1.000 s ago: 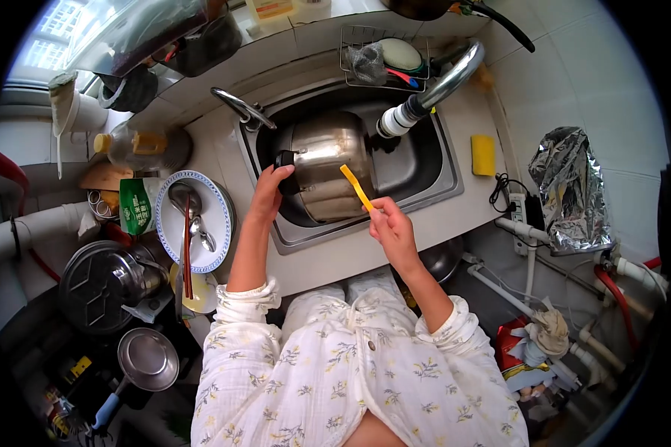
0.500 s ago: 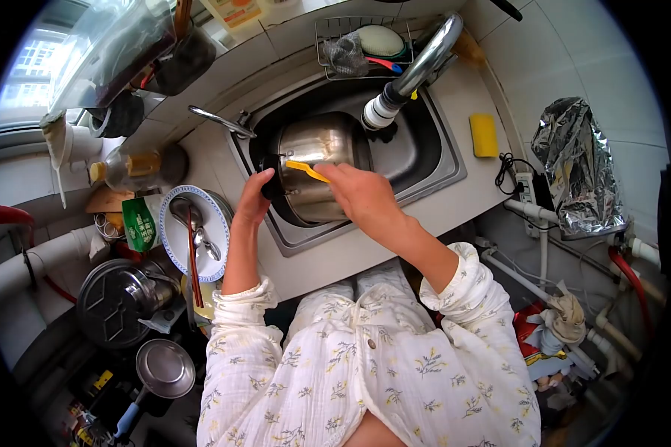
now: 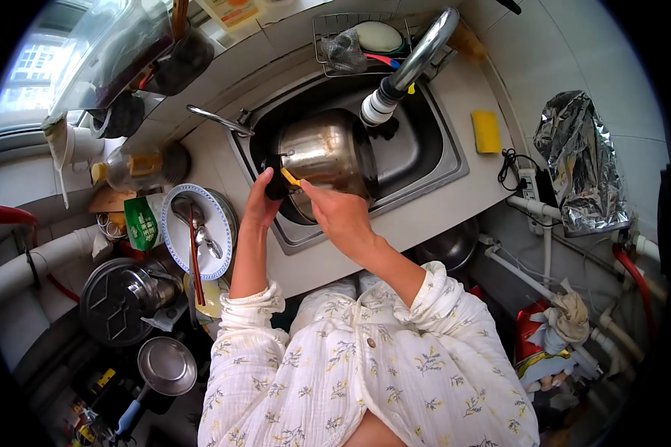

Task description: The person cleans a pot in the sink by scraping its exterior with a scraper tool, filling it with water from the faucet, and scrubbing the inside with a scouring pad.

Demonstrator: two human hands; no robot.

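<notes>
A steel pot (image 3: pixel 322 153) lies on its side in the sink (image 3: pixel 453 170), its black handle (image 3: pixel 273 184) toward the left. My left hand (image 3: pixel 259 208) is closed around that handle, thumb along its near side. In my right hand (image 3: pixel 343 222) is a small yellow brush (image 3: pixel 290 177), pinched so that only its front part shows. The brush head meets the pot where the handle joins the wall. My right fingers partly hide the pot's near side.
The faucet (image 3: pixel 417 63) arches over the sink's right part. A yellow sponge (image 3: pixel 486 132) lies on the right counter. Left of the sink stands a blue-rimmed bowl (image 3: pixel 173 249) with spoons and chopsticks. A wire rack (image 3: pixel 324 52) with scrubbers sits behind.
My right hand has moved left and nearer, bringing the brush from the pot's wall to the base of the handle. My left hand keeps its hold.
</notes>
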